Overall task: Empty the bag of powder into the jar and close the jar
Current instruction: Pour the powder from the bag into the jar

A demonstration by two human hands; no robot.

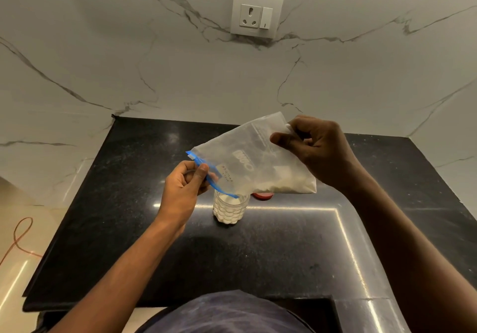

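Overhead, crinkly clear bag [258, 162] in both pinching grips, above ribbed jar [229, 210].

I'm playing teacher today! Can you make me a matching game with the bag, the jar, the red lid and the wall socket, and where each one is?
Things:
1. bag
2. jar
3. red lid
4. wall socket

Places:
A. standing open on the black counter, powder inside
B. up on the marble wall
C. held in the air by both hands, tilted over the jar
D. lying on the counter behind the jar

Pairs: 1-C, 2-A, 3-D, 4-B
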